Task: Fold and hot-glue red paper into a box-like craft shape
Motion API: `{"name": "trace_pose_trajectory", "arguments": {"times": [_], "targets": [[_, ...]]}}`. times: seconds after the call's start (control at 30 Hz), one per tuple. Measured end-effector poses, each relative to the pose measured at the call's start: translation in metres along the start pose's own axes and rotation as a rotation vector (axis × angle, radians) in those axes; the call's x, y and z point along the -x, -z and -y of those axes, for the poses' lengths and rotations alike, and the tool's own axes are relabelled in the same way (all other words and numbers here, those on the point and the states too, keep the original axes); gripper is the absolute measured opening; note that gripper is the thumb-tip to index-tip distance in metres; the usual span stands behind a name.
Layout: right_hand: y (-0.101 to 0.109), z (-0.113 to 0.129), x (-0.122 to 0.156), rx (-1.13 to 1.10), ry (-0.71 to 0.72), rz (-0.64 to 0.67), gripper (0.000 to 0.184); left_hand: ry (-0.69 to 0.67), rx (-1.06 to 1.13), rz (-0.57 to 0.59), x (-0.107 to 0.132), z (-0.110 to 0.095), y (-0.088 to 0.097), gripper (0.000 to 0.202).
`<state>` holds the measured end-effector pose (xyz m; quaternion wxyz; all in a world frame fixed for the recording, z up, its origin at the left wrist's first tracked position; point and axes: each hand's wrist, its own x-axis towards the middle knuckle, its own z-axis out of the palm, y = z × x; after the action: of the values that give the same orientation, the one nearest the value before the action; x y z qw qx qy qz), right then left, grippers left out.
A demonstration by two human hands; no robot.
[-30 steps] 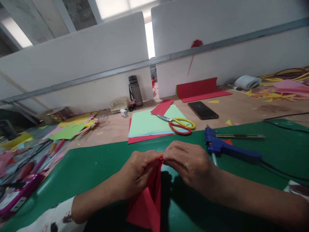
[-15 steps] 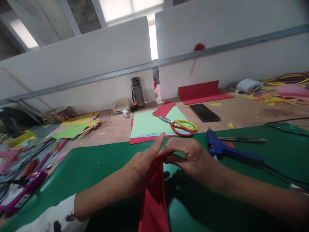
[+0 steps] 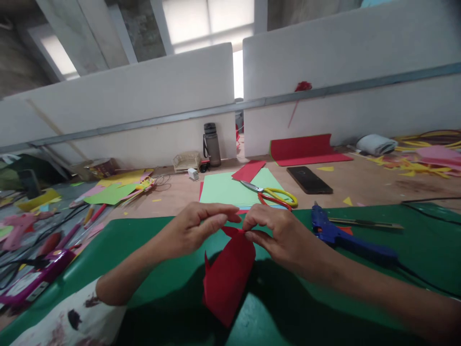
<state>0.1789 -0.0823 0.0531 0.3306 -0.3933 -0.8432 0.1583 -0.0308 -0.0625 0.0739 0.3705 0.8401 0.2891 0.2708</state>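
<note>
From the head camera, we see a folded piece of matte red paper (image 3: pixel 230 278) standing over a smooth, slightly glossy green mat (image 3: pixel 144 240), its broad flat side towards us and its top edge creased into small pointed flaps. We find the right hand (image 3: pixel 275 233) pinching the paper's upper corner between thumb and bent fingers. The left hand (image 3: pixel 196 229) hovers at the paper's upper left, thumb and fingers parted, the fingers reaching over the top; we cannot tell whether its thumb touches the flap.

Beyond the hands, on the brown wood-toned desk (image 3: pixel 169 190), we notice a flat stack of pale green paper sheets (image 3: pixel 223 190), with steel scissors (image 3: pixel 251 186) lying across it, their looped handles yellow and red. Right of the right hand, we see a blue plastic glue gun (image 3: pixel 353 240) on the mat, with a slim, straight craft knife (image 3: pixel 367 223) just behind it. Farther back we make out a black rectangular phone (image 3: pixel 309 180), a creased red sheet (image 3: pixel 302 151) against the white panel (image 3: pixel 345 115), and a translucent grey bottle (image 3: pixel 212 150), cylindrical and upright.
</note>
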Motion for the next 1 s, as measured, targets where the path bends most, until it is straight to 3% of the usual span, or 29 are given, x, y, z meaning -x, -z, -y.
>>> {"name": "trace_pose_trajectory", "arguments": {"times": [0.17,0.33,0.47,0.7,0.83,1.0], "targets": [[-0.005,0.004,-0.005,0.127,0.001,-0.009,0.007,0.113,-0.185,-0.075,0.004,-0.006,0.005,0.042],[-0.011,0.009,-0.010,0.167,0.025,-0.021,0.007,0.021,-0.163,-0.141,0.001,-0.001,-0.007,0.024],[-0.013,0.013,-0.014,0.163,0.089,-0.046,0.008,0.049,-0.118,-0.163,-0.001,-0.001,-0.007,0.018],[-0.012,0.009,-0.015,0.160,0.153,-0.129,0.010,0.038,-0.127,-0.300,-0.001,-0.003,0.001,0.021],[-0.014,0.002,-0.014,0.203,0.241,-0.155,0.013,0.000,-0.126,-0.254,-0.001,0.000,0.006,0.014],[-0.016,0.000,-0.014,0.245,0.301,-0.143,0.017,-0.048,-0.118,-0.111,-0.002,0.004,0.004,0.018]]}}
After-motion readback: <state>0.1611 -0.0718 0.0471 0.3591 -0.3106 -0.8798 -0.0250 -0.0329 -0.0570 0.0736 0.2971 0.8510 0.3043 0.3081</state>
